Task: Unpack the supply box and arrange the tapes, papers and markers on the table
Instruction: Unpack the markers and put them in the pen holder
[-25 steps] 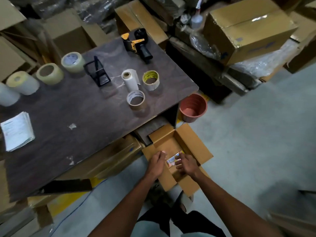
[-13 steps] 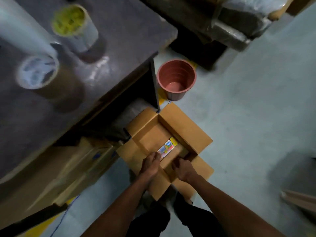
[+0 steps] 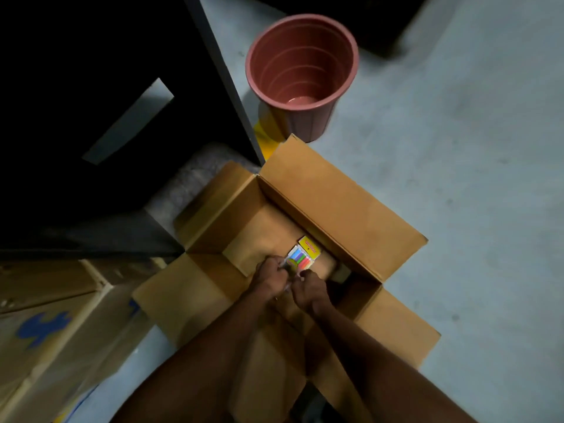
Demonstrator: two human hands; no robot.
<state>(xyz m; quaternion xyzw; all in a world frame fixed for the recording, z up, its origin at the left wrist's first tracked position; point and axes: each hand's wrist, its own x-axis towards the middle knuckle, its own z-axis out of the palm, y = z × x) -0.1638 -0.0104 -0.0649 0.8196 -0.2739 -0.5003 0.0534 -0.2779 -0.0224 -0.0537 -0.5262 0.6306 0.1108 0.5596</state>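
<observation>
An open brown supply box (image 3: pixel 341 196) stands on the floor with its flaps spread out. Inside it lies a flat pack of coloured markers (image 3: pixel 303 254) with a yellow header card. My left hand (image 3: pixel 270 277) and my right hand (image 3: pixel 308 288) are both down in the box, side by side, fingers curled round the near end of the marker pack. The near part of the pack is hidden under my hands. The table top with its tapes and papers is out of view.
A reddish plastic bin (image 3: pixel 300 71) stands on the grey floor just beyond the box. The dark table leg and side (image 3: pixel 225 83) rise at the left. Another cardboard carton with blue print (image 3: pixel 55 325) sits at the lower left.
The view has dropped much closer to the box, and the table top has left the frame. Both hands have closed together on the near end of the marker pack.
</observation>
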